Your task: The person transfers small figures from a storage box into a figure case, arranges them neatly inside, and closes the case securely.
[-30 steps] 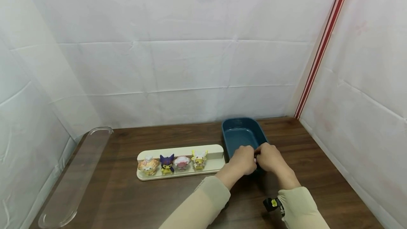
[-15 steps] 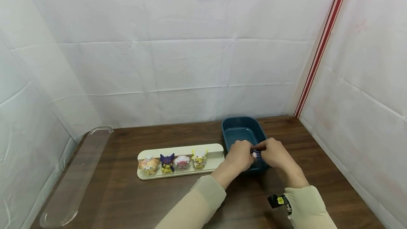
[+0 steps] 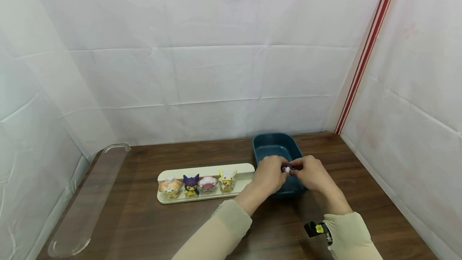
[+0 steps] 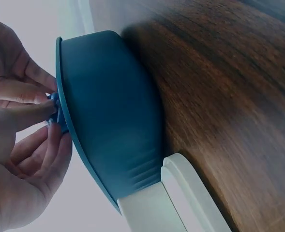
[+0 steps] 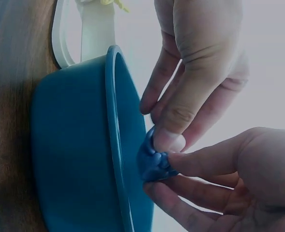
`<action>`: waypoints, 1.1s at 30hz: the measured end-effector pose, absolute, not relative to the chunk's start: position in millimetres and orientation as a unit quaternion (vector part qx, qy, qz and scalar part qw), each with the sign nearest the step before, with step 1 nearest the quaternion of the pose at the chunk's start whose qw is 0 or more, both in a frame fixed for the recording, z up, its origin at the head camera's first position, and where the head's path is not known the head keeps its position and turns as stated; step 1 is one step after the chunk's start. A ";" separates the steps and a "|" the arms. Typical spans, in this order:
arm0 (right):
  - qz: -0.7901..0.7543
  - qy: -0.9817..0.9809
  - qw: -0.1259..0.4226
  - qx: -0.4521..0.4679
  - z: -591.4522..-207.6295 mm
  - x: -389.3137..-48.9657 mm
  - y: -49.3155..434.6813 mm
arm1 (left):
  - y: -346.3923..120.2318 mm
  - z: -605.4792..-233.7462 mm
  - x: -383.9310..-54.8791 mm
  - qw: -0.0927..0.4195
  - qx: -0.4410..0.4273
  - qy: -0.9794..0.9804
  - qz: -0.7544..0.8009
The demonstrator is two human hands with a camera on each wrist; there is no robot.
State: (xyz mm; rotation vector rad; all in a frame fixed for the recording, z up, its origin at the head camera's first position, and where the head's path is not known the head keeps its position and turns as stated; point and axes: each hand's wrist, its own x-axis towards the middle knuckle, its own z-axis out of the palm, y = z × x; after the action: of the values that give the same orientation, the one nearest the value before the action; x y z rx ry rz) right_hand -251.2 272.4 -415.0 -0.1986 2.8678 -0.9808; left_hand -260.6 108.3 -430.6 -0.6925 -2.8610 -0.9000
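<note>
Over the near end of a dark teal bin (image 3: 276, 151), both hands pinch one small dark blue-purple figurine (image 5: 154, 162). My left hand (image 3: 271, 173) has it from the left, thumb pressed on it; my right hand (image 3: 312, 173) grips it from the right with thumb and fingertips. In the right wrist view the figurine is just above the bin's rim, partly covered by fingers. Left of the bin, a cream display tray (image 3: 247, 167) bears a row of figurines: an orange-and-cream one (image 3: 171, 187), a purple-eared yellow one (image 3: 191, 185), a pink-and-white one (image 3: 208, 184) and a yellow-and-white one (image 3: 227, 180).
A long clear plastic cover (image 3: 90, 200) lies at the left side of the dark wood table (image 3: 144, 228). White sheeting (image 3: 216, 71) hangs behind and at both sides. The tray's right end meets the bin's left side.
Both hands have risen slightly and shifted a little left, and the figurine, mostly hidden before, now shows between the fingers. Its pale part has turned. Tray and bin stay put.
</note>
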 end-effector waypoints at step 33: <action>-0.435 0.897 -0.030 -0.072 -410.1 -247.0 272.6 | 85.6 -420.7 -258.0 0.073 -0.234 -0.883 -0.401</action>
State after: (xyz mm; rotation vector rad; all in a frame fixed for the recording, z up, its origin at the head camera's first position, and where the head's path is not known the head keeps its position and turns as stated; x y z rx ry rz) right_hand -247.0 272.6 -410.1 -0.2313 2.8722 -1.3945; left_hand -258.0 85.6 -420.7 -0.7016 -2.6509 -1.2053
